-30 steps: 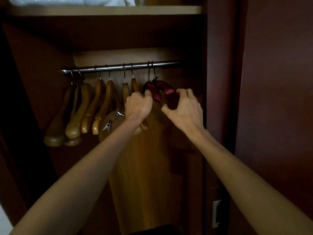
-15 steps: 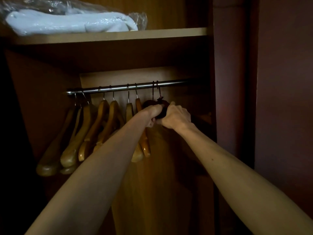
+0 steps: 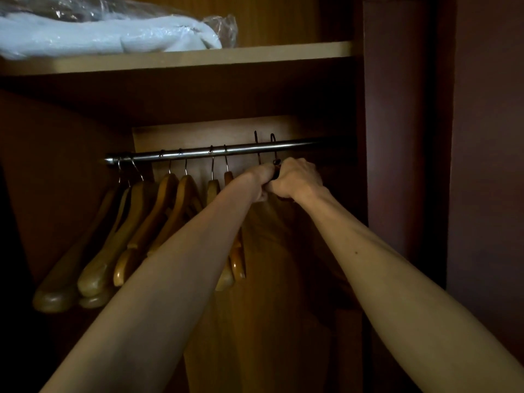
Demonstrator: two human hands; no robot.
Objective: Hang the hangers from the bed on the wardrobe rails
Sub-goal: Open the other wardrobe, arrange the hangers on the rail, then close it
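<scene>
My left hand (image 3: 259, 181) and right hand (image 3: 297, 178), pressed together, clamp two dark hangers' (image 3: 276, 169) necks directly below the steel wardrobe rail (image 3: 198, 152), hooks already over it, bodies pointing toward me.

Both dark hangers (image 3: 276, 165) are hidden behind the left hand (image 3: 259, 180) and right hand (image 3: 297, 177).
</scene>
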